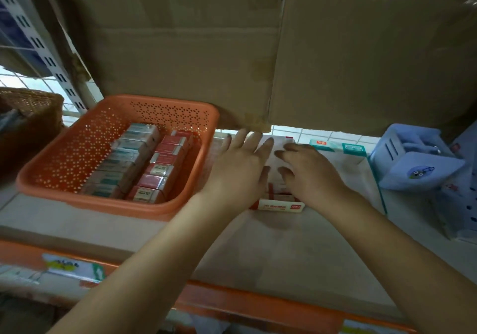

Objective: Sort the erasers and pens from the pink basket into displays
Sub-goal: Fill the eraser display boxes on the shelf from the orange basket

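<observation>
Shelf in a stockroom or shop, pale surface, brown cartons (180, 49) stacked at 12 o'clock and overhanging the back edge.

Layout: pink basket (167, 112) sits at 9 o'clock from the hands. It holds two rows of small packs standing on edge, a grey-green row (129, 158) and a red row (165, 168). I take these for erasers; no pens are visible from this view. A red-and-white display box (281, 206) lies dead centre, just beside the basket's right wall. A teal box (353, 149) is at 2 o'clock and a light blue holder (413, 163) at 3 o'clock.

Hands: left hand (240, 163) is flat with fingers spread, over the left half of the display box. Right hand (307, 171) is over the right half with fingers bent downward. I cannot tell whether it pinches a pack or only presses on the contents, as both hands hide the box interior.

Step in hand, my reading: settling red packs into the display box.

Notes for doing it well:
- Steady the box with the left palm so it does not slide toward 12 o'clock under the cartons.
- Press packs down evenly, labels all facing the same way, no gaps.
- Match colour to box: red packs here, grey-green probably to the teal box.
- Next reach goes to 9 o'clock; lift over the basket rim, not through it.

Risk: the light box could tip if pushed at one end.
</observation>
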